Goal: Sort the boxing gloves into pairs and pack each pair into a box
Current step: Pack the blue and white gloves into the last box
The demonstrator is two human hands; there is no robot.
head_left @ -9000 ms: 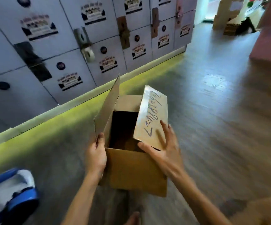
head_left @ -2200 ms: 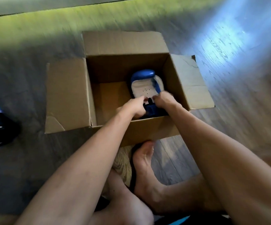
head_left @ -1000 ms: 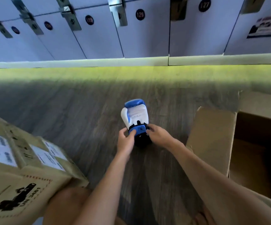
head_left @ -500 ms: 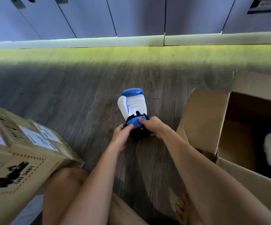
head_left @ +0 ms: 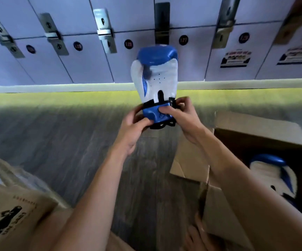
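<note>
Half a second ago the blue-and-white glove lay on the floor; now it is lifted clear and held upright, rounded end up, in front of the lockers. At far left a closed carton with a black printed mark sits beside the knee, out of the path. The left hand has its grip curled round the blue cuff from the left. The right hand pinches the same cuff from the right, fingers over the strap. Further right the open box already holds the matching glove, with dark free space to its left. The step in hand looks like carrying over the second glove of the pair. Next it should swing right and down into that space. The box's left flap lies between the hands and the opening and must be cleared.
</note>
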